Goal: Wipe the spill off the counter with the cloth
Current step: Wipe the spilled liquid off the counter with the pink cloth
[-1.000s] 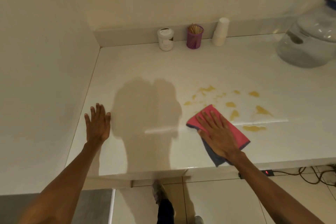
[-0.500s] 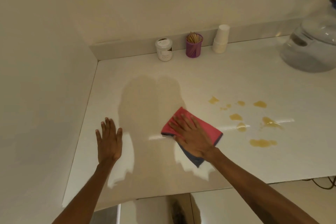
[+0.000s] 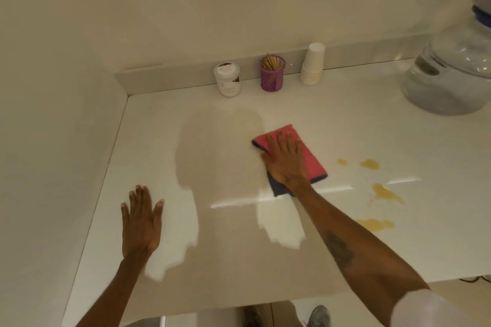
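A folded pink cloth (image 3: 312, 157) with a blue-grey underside lies flat on the white counter (image 3: 332, 119). My right hand (image 3: 285, 160) presses on it, palm down, fingers spread. Yellow-brown spill patches (image 3: 385, 192) lie on the counter to the right of the cloth, apart from it. My left hand (image 3: 142, 220) rests flat on the counter near its left front edge, fingers apart, holding nothing.
Against the back ledge stand a white jar (image 3: 227, 82), a purple cup of sticks (image 3: 272, 73) and a stack of white paper cups (image 3: 313, 64). A large clear water bottle (image 3: 451, 79) stands at far right. A wall closes the left side.
My right hand has slid the cloth left, then away from me toward the back; several spill spots in the middle are gone. My left hand stays flat on the counter.
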Tool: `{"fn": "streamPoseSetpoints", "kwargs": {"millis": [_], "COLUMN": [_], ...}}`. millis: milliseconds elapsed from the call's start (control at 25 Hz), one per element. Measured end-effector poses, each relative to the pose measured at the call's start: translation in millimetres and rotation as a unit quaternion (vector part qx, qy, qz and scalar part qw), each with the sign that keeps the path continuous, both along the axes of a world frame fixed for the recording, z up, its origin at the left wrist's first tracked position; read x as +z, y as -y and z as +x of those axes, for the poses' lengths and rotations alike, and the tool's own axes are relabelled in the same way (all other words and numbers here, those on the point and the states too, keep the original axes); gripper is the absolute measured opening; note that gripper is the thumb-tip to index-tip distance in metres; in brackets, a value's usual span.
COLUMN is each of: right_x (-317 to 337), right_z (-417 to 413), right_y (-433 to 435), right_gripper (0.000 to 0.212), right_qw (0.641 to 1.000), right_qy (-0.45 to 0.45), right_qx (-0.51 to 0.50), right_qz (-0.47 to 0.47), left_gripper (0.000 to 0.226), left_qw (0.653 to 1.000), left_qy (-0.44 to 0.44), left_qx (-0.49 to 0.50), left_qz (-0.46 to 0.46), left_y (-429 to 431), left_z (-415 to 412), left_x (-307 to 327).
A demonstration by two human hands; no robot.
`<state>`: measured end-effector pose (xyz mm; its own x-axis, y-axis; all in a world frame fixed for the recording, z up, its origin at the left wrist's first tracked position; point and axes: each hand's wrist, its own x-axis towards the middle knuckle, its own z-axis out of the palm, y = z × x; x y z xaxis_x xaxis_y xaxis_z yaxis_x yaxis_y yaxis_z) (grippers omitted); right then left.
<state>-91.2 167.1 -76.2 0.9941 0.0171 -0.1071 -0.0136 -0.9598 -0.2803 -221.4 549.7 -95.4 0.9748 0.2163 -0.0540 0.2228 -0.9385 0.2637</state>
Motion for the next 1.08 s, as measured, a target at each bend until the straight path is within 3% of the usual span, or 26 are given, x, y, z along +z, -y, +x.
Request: {"fn": "streamPoseSetpoints", "kwargs": {"millis": [160,320,400,520,680,880,960,1080], "right_x": [-10.5,-1.3,-2.5,-10.4,-7.8,-7.8,-8.3,-15.7], "right_z": [-66.2,-161.3,-189.7,-161.7,-95.5,-174.8,-192.4,-152.4], "right_y": [-21.7,41.3,95.4,161.8,158.7,190.4,236.3,301.1], "right_gripper": [0.058,0.055,0.055,0.057,0.059,0.054,0.056,0.057], "right_qw": [0.993,0.995,0.998,0.996,0.996,0.977,0.98,0.992], "right_qy": [0.036,0.035,0.026,0.059,0.037,0.052,0.072,0.069], "right_qx": [0.114,0.091,0.065,0.033,0.067,0.201,0.171,0.06], "right_qz": [-0.004,0.03,0.004,-0.057,-0.042,-0.05,-0.069,-0.086], "left_gripper": [0.088,0.093,0.095,0.094,0.093,0.081,0.081,0.086], "left_qw": [1.0,0.999,0.999,0.999,1.0,1.0,1.0,1.0], "left_qy": [-0.005,-0.007,-0.005,0.004,0.006,0.012,0.014,0.009], "left_qx": [0.013,0.044,0.044,0.027,0.02,0.02,0.018,0.026], "left_qz": [-0.008,-0.008,-0.013,-0.026,-0.011,-0.003,0.003,-0.003], "left_y": [4.1,31.5,53.7,78.4,79.2,81.2,85.5,90.9], "left_z": [-5.5,-17.5,-21.9,-25.2,-25.3,-29.1,-27.9,-24.4], "left_x": [0.1,4.8,6.0,7.2,8.5,7.1,7.0,9.3]}}
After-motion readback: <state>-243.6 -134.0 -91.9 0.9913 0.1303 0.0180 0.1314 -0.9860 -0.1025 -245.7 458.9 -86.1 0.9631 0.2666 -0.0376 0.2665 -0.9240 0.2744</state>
